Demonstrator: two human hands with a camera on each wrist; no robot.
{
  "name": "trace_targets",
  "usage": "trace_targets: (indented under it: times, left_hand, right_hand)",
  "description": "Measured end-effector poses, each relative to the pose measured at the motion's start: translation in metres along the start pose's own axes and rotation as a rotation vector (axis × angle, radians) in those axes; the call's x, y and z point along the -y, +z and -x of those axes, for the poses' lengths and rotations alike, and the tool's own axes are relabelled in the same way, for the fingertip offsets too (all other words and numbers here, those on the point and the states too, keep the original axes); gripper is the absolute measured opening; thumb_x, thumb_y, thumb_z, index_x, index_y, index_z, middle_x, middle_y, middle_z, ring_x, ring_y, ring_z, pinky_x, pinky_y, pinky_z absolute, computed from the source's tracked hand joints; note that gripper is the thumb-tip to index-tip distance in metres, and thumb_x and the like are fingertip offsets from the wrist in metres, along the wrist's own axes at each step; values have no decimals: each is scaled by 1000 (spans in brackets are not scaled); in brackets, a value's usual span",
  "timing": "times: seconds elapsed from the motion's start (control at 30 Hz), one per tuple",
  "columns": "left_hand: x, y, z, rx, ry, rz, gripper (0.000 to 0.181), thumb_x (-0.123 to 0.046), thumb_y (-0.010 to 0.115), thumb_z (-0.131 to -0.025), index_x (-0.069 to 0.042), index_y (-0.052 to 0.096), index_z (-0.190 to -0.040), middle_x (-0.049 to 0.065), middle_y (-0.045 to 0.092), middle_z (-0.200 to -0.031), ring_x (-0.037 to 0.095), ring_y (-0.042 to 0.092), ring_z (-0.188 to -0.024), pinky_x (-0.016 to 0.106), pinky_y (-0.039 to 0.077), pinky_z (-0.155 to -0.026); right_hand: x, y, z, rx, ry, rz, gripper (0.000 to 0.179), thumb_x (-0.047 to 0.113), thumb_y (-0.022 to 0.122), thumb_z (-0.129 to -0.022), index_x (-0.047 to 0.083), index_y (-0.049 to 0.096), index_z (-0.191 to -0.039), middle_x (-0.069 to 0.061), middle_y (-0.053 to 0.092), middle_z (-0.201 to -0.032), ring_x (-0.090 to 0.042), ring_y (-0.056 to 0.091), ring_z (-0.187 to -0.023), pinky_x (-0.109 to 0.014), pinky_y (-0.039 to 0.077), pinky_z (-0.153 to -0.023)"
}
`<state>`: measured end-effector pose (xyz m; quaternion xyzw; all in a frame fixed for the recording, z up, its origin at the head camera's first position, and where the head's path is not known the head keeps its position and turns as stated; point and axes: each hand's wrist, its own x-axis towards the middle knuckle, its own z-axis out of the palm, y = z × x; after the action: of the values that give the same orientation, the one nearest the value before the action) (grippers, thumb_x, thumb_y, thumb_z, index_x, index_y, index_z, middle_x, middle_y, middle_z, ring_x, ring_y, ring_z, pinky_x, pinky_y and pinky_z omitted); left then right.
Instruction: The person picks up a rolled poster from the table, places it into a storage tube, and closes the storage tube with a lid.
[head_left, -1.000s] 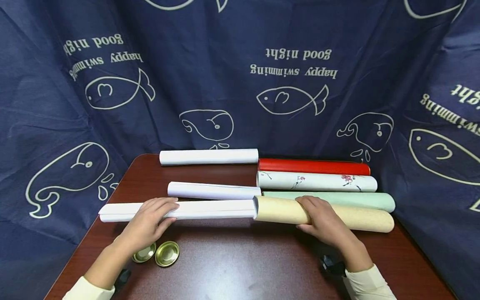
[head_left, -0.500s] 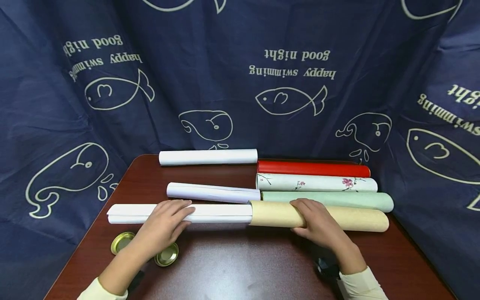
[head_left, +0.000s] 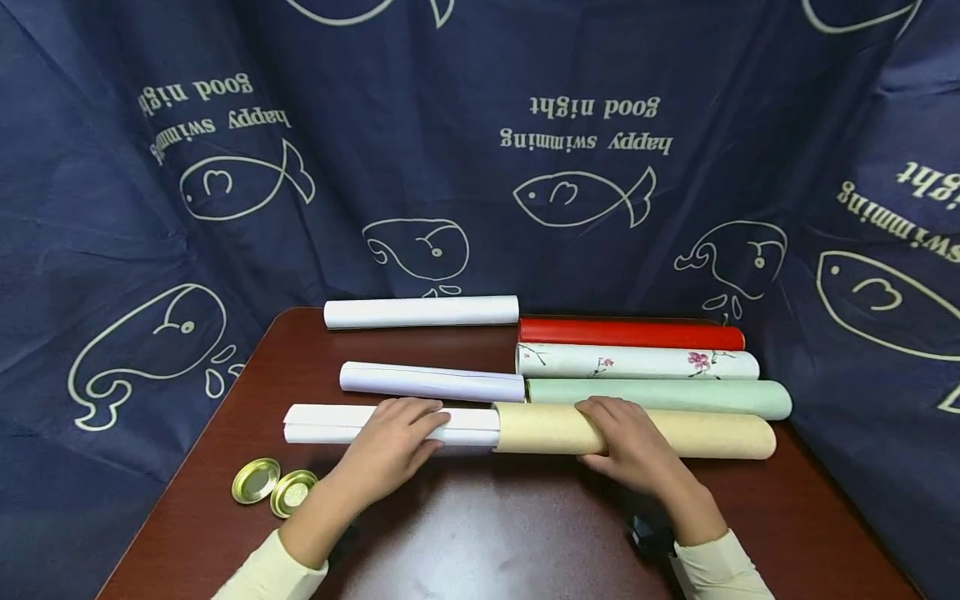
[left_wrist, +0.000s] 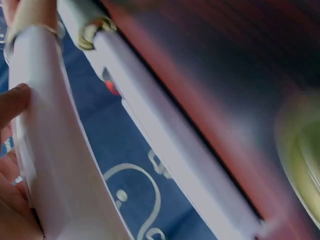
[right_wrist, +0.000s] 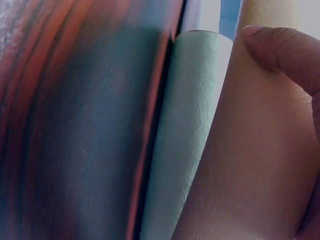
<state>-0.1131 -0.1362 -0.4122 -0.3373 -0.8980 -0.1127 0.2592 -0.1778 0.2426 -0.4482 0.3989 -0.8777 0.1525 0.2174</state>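
My left hand (head_left: 390, 454) grips a rolled sheet of white paper (head_left: 322, 423), fingers over its top and thumb at the near side. The roll's right end sits inside the left mouth of a cream cardboard tube (head_left: 543, 428), which hides that part. Around the middle of the tube curls my right hand (head_left: 630, 442), holding it level along the table. In the left wrist view the paper roll (left_wrist: 65, 145) runs up to the tube's rim, a loose edge along its side. The right wrist view has the thumb pressed on the cream tube (right_wrist: 240, 165).
Behind the cream tube lies a pale green tube (head_left: 660, 398), with another paper roll (head_left: 431, 382) at its left mouth. Farther back are a flower-printed tube (head_left: 645, 362), a red tube (head_left: 630, 334) and a white roll (head_left: 420, 312). Two gold lids (head_left: 256, 481) lie front left.
My left hand has moved right with the paper roll, and more of the roll is now inside the cream tube. The tube shifted slightly left; both lids are now uncovered by my arm.
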Motion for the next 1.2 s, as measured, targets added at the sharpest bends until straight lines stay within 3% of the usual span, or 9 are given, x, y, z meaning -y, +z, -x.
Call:
trace_targets:
  times: [0.2,0.43,0.5,0.63,0.73,0.8,1.07,1.2]
  left_hand:
    - [-19,15,-23,-2,37,-8,37,-24,82,-83,-14,70,-116,4,67,-116,24,63,-107,44,49,-89]
    - [-30,24,-36,19,74,3,37,-30,83,-80,-15,69,-111,3,65,-116,23,61,-109,44,47,-93]
    - [-33,27,-37,-3,79,14,35,-29,83,-80,-14,70,-108,3,66,-114,22,62,-107,43,48,-93]
    - [-34,29,-36,-107,77,50,27,-24,83,-79,-12,71,-100,2,67,-106,21,63,-103,41,49,-91]
    - [-30,21,-30,-162,64,67,26,-20,84,-77,-11,71,-99,3,66,-104,22,63,-101,42,49,-92]
    - [-25,12,-22,-158,44,47,31,-19,86,-76,-11,71,-101,4,66,-105,24,63,-103,46,48,-93]
    - [1,-30,19,-4,-85,-110,50,-25,88,-74,-11,68,-118,10,64,-118,33,58,-114,61,40,-100]
    - [10,-42,33,28,-178,-113,54,-23,90,-72,-12,69,-120,11,63,-121,34,55,-118,65,33,-104]
  right_hand:
    - [0,1,-1,-15,-9,14,75,28,94,-58,7,60,-121,-9,62,-116,-30,59,-107,-51,47,-90]
    - [2,5,0,-14,-4,15,74,28,93,-59,7,60,-121,-9,62,-116,-30,59,-107,-51,47,-90]
    - [2,5,1,-12,-2,16,74,28,93,-59,7,60,-121,-9,62,-116,-30,59,-107,-51,47,-91]
    - [1,4,1,-20,4,13,74,26,94,-58,7,60,-121,-10,61,-116,-30,59,-108,-51,46,-91]
    - [0,4,0,-21,1,12,74,27,94,-58,7,60,-121,-10,61,-116,-30,59,-108,-51,46,-91]
    - [1,4,0,-20,-3,13,74,27,93,-59,7,60,-121,-10,61,-116,-30,59,-108,-51,46,-91]
    - [3,4,3,-24,-6,16,73,26,94,-57,8,61,-120,-9,62,-115,-30,59,-107,-51,47,-89]
    - [4,4,3,-24,-6,18,74,26,94,-56,8,61,-120,-9,62,-115,-30,59,-107,-51,47,-89]
